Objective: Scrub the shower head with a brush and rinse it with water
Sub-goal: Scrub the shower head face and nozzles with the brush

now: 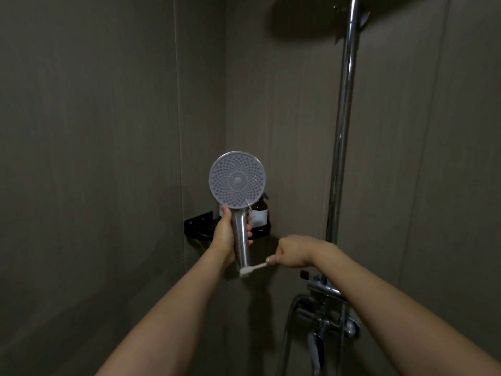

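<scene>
Curling around the chrome handle, the fingers of the left hand (226, 237) are gripping the shower head (236, 179) and holding it upright, with the round nozzle face turned toward the camera. The thumb is lying on the left side of the handle and the other fingertips are showing on its right side. The right hand (291, 252) is closed in a fist around the brush (250, 269), pinching its white handle near the thumb nail. The bristle end is pointing left and is touching the bottom end of the shower handle. Both forearms are reaching forward from the lower edge of the view. Behind the left hand, a black shelf (199, 223) is sitting in the corner of the walls, and a dark bottle (259, 210) is standing on it, partly hidden by the shower head. At the right, a chrome pipe (343, 126) is rising along the wall, and the tap (324, 318) is fixed below the right wrist. A large round overhead shower (306, 17) is hanging at the top edge.
</scene>
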